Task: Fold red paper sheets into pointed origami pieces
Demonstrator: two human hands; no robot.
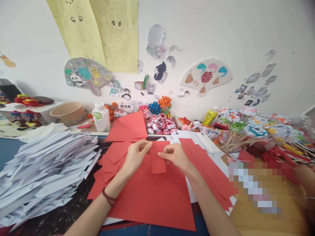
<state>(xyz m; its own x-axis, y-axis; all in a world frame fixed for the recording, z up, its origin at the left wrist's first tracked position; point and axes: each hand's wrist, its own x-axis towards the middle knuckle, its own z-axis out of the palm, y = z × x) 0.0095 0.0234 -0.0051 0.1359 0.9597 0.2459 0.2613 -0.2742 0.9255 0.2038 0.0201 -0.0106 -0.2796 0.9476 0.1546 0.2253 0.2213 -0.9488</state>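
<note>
Red paper strip: looks light, bendy, creases easily. My left hand pinches its top-left corner; right hand pinches the right edge. Best held by edges.

Technician: Specify arm alignment.
Inspector: Left forearm and right forearm enter at the lower edge of the view and converge forward. The hands are apart, fingertips directed inward.
Technician: Left hand configuration?
Inspector: Pinch grip, closed. Thumb and index finger meet at the tips; the remaining fingers are bent.
Technician: Right hand?
Inspector: Pinch grip, closed. Thumb extends toward the left hand; index finger arches above it. Remaining fingers curl underneath, partly hidden.
</note>
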